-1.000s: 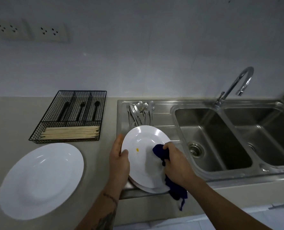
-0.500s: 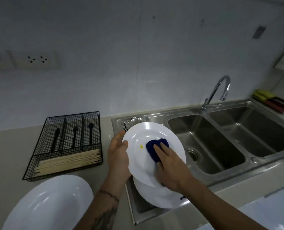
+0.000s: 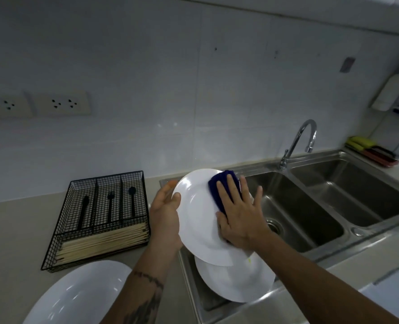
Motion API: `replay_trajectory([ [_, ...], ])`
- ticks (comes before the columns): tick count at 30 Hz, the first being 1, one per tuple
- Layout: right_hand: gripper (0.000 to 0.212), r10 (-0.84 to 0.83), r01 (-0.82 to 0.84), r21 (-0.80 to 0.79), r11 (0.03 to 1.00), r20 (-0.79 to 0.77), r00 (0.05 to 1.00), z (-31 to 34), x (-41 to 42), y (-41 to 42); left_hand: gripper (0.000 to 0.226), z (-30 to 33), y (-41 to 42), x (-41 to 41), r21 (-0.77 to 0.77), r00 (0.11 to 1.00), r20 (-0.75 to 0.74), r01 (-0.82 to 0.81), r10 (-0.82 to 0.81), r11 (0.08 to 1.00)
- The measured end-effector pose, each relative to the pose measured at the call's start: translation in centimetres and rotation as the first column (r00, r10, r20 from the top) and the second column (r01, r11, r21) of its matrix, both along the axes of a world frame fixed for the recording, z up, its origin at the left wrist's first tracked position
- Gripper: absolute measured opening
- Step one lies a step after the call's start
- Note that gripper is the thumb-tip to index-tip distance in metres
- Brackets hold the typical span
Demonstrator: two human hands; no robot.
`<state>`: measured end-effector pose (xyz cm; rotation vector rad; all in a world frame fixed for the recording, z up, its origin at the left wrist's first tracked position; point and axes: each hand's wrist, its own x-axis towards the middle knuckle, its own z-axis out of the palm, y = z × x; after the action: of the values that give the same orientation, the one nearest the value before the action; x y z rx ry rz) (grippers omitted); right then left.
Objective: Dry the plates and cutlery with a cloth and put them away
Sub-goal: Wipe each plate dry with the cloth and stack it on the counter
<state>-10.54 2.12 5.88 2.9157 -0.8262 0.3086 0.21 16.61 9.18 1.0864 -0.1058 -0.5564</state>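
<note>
My left hand (image 3: 164, 218) grips the left rim of a white plate (image 3: 198, 220), held tilted above the sink's drainboard. My right hand (image 3: 239, 216) lies flat with straight fingers on a dark blue cloth (image 3: 219, 183), pressing it against the plate's upper right face. A second white plate (image 3: 235, 279) rests on the drainboard below. A third white plate (image 3: 77, 293) sits on the counter at the lower left. The loose cutlery on the drainboard is hidden behind the held plate.
A black wire cutlery tray (image 3: 100, 218) with dark utensils and chopsticks stands left on the counter. The double steel sink (image 3: 334, 199) and tap (image 3: 298, 141) lie to the right. Sponges (image 3: 366, 148) sit at the far right. Wall sockets (image 3: 60, 104) are on the upper left.
The plate has been raised and tilted further. My right hand has slid the cloth from the plate's middle up to its upper right part, fingers now spread flat. The view has tilted upward.
</note>
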Motion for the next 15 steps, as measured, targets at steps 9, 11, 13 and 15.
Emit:
replay_trajectory([
  [9, 0.074, 0.175, -0.209, 0.482, 0.851, 0.115, 0.978, 0.3, -1.8, 7.7, 0.033, 0.8, 0.1, 0.1, 0.005, 0.998, 0.047, -0.05, 0.05, 0.999],
  [11, 0.071, 0.209, -0.29, 0.502, 0.815, 0.212, 0.955, 0.8, -0.6, 7.8, 0.032, 0.9, -0.2, -0.1, -0.001, 0.999, 0.051, -0.008, 0.008, 1.0],
  [13, 0.068, 0.194, -0.31, 0.498, 0.809, 0.272, 0.943, 1.4, 0.6, 7.0, 0.03, 1.1, -0.5, -0.3, -0.034, 0.999, 0.016, 0.033, -0.032, 0.999],
  [15, 0.068, 0.182, -0.296, 0.422, 0.857, 0.289, 0.94, 2.1, 1.9, 5.5, 0.032, 1.2, -0.7, -0.5, -0.096, 0.994, -0.052, 0.094, -0.099, 0.991],
])
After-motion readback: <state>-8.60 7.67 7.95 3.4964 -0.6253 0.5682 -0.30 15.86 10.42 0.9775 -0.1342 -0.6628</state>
